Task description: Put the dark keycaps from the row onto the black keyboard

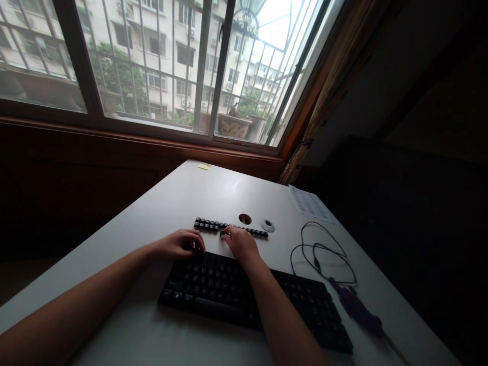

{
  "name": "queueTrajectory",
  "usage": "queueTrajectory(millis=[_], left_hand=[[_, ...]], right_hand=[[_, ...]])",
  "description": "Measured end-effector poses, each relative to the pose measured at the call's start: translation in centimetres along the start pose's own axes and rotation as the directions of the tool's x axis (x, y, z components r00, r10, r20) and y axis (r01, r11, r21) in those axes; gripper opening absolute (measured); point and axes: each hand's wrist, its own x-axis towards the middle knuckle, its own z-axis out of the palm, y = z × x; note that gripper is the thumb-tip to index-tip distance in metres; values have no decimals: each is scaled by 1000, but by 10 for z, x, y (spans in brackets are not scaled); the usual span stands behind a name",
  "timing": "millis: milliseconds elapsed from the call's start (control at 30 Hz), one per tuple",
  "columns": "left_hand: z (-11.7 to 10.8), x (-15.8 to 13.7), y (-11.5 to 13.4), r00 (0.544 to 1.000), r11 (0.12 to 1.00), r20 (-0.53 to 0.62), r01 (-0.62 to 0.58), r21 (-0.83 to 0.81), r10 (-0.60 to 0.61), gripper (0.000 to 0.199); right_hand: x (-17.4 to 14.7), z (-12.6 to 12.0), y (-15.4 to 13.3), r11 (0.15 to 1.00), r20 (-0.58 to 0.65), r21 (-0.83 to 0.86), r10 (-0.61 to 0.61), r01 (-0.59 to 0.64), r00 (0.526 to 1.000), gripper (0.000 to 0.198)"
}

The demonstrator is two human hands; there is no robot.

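A black keyboard point(224, 292) lies on the white table, its letter keys on the left and number block on the right. My left hand point(181, 244) is curled over the keyboard's far left corner, fingertips down on its back edge; the thumb is mostly hidden. Beyond the keyboard runs a row of loose black keycaps point(209, 224), lined up side by side. Over the middle of that row is my right hand point(241, 244), thumb and forefinger pinched at a small black keycap point(222, 234). My right forearm crosses the keyboard and covers part of its keys.
Past the keycaps are a round cable hole point(245, 219) and its grey ring cover point(267, 225). A black cable point(324, 246) coils at right beside a purple-handled tool point(360, 310). Printed paper point(312, 203) and a yellow note point(204, 166) lie near the far edges, below a barred window.
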Motion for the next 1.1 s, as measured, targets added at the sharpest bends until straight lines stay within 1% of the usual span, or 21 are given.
queueTrajectory(millis=[200, 400, 467, 633, 867, 1100], left_hand=[[0, 1, 2, 999, 999, -6, -32, -6, 32, 18], [1, 1, 5, 1000, 1000, -5, -11, -10, 11, 18], [1, 1, 5, 1000, 1000, -4, -13, -13, 13, 18], [1, 1, 5, 1000, 1000, -8, -19, -20, 19, 19], [1, 1, 5, 1000, 1000, -10, -15, -1, 15, 19], [2, 1, 4, 1000, 1000, -12, -24, 6, 24, 19]], right_hand=[[1, 3, 3, 999, -24, 32, -14, 15, 1000, 20], [-4, 1, 9, 989, -153, 124, -62, 82, 986, 18], [-6, 0, 10, 989, -168, 122, -67, 88, 984, 20], [-10, -2, 9, 991, -132, 72, -104, 114, 986, 27], [-12, -3, 7, 991, -50, 23, -133, 134, 990, 33], [-11, 0, 7, 990, -38, 28, -137, 138, 990, 36]])
